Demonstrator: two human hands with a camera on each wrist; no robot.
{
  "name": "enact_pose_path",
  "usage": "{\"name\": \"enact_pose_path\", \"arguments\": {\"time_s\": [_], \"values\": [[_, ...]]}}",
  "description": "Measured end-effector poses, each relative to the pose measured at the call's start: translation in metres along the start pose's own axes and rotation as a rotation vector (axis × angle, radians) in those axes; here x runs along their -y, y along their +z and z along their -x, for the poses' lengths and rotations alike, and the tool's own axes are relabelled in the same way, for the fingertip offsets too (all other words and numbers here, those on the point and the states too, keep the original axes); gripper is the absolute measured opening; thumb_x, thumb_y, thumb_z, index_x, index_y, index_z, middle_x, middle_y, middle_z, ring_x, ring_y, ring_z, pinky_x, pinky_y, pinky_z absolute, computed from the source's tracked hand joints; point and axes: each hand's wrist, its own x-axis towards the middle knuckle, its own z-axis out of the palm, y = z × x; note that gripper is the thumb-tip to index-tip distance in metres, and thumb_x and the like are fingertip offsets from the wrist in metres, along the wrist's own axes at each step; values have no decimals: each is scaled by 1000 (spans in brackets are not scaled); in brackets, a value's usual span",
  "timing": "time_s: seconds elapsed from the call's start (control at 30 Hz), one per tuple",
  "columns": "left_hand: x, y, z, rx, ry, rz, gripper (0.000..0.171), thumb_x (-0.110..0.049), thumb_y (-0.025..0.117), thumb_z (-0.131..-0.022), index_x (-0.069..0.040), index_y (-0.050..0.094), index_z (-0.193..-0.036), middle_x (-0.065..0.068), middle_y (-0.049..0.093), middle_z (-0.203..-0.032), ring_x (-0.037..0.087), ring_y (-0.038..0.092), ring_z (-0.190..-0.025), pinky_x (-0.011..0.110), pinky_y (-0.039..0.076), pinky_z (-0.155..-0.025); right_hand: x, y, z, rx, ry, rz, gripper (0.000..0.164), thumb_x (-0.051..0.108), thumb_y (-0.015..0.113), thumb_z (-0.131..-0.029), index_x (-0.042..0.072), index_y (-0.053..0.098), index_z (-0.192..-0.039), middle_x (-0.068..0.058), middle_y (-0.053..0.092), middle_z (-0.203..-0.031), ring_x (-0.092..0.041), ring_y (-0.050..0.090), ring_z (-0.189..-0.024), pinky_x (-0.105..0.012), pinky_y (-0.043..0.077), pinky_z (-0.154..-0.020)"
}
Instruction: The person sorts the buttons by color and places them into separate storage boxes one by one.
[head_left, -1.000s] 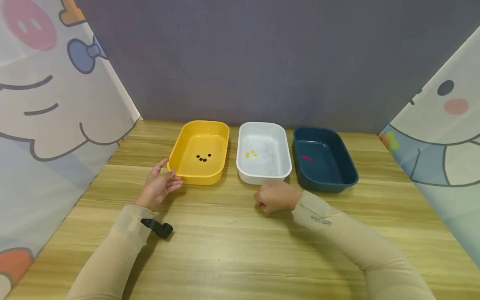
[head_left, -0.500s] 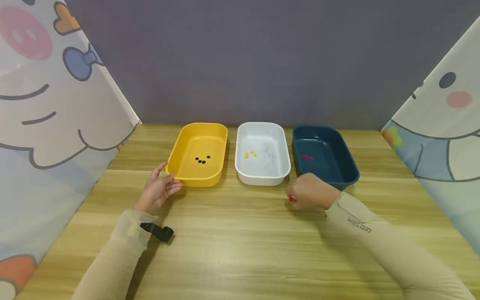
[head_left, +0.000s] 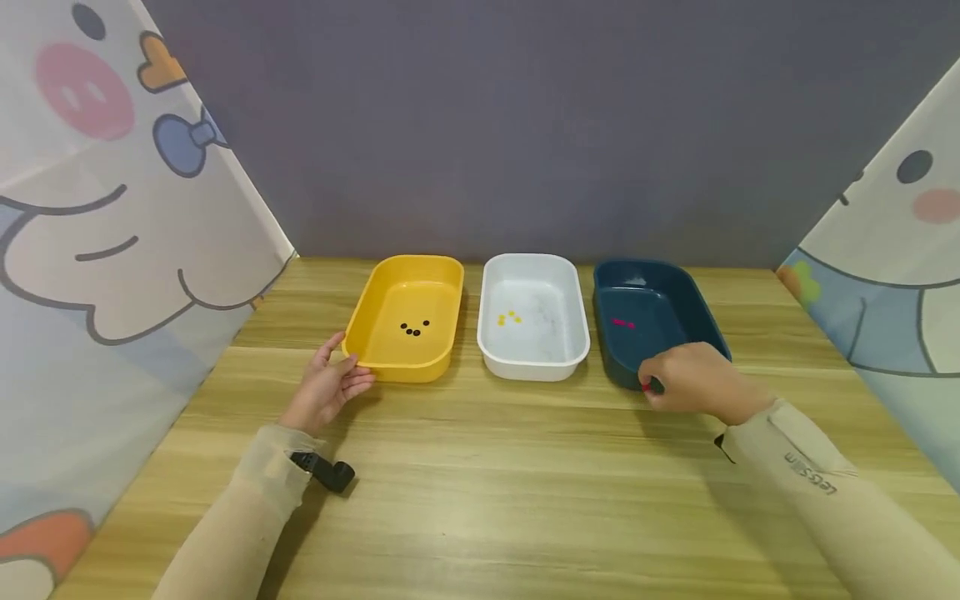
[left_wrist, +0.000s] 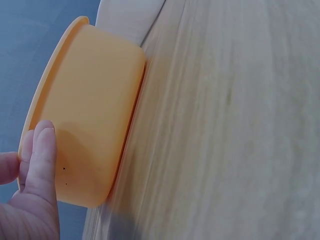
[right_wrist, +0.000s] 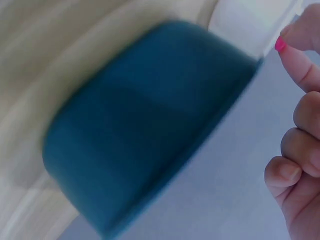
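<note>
My right hand [head_left: 693,379] pinches a small pink bead-like piece [right_wrist: 280,44] between thumb and forefinger, the other fingers curled, as the right wrist view shows. It is over the near edge of the dark blue tray [head_left: 712,329], hiding part of that rim. A few pink pieces [head_left: 623,323] lie inside. At the left, my left hand [head_left: 326,387] holds the near left corner of the yellow tray [head_left: 441,367], fingertips against its outer wall [left_wrist: 95,110]. Several small black pieces [head_left: 413,330] lie in that tray.
Between those two trays stands a white tray [head_left: 532,369] with several small yellow pieces [head_left: 512,317]. All three stand in a row on the wooden table [head_left: 480,475], before a grey backdrop [head_left: 525,125]. Cartoon-printed panels [head_left: 97,208] flank the table.
My right hand has moved right with the pink piece, from in front of the white tray to the near rim of the dark blue one. The left hand stays at the yellow tray.
</note>
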Motion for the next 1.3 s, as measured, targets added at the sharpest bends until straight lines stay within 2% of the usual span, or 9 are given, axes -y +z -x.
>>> {"name": "enact_pose_path", "arguments": {"time_s": [0.23,0.33,0.5,0.6,0.77,0.93,1.17,1.3], "values": [[-2,0,2,-8,13,18,67,-2,34,-103,-23,-3,-155,7,64,-69,14,68,-62,25,60,-66,-25,-24,-17,-76,-63,112,13,9,76,-66,15,67,-72,9,57,-58,-3,41,-45,-27,43,-40],[-2,0,1,2,7,19,68,-2,36,-103,-23,-4,-155,7,65,-70,14,68,-63,25,59,-65,-32,-30,-25,-107,-92,156,13,6,74,-66,14,64,-69,8,52,-55,-2,37,-44,-25,40,-39],[3,-1,0,-3,-5,0,68,-3,36,-103,-23,-4,-155,6,65,-70,13,67,-62,25,59,-64,-46,-30,-37,-128,-117,178,20,2,73,-67,16,57,-63,8,42,-50,-4,30,-44,-25,33,-38],[9,-1,0,1,-12,-10,68,-3,35,-103,-22,-5,-155,6,65,-70,13,67,-63,25,59,-65,-58,-26,-42,-140,-115,193,19,4,74,-66,15,59,-64,8,47,-50,-4,34,-42,-28,37,-36],[16,-2,-1,-2,-5,-31,67,-4,35,-104,-20,-5,-155,5,66,-70,12,67,-63,24,59,-66,-79,-22,-49,-119,-36,169,14,6,72,-67,14,61,-65,8,49,-52,-7,37,-44,-34,42,-40],[19,-2,-1,-4,0,-45,67,-4,35,-104,-19,-5,-155,4,65,-70,11,67,-63,24,59,-66,-96,-17,-55,-47,50,151,13,6,72,-70,13,61,-66,8,47,-53,-9,37,-46,-35,44,-44],[14,-2,1,-8,12,-38,67,-5,36,-104,-21,-5,-155,4,65,-71,12,67,-64,25,59,-66,-109,-17,-63,91,205,102,8,13,71,-76,11,64,-74,5,55,-61,-14,47,-52,-42,49,-50],[9,-1,2,7,40,-52,68,-5,37,-104,-19,-5,-155,4,65,-72,11,67,-65,25,59,-68,-117,-8,-65,136,252,91,8,15,70,-79,11,64,-76,4,58,-65,-15,50,-55,-44,51,-52]]}}
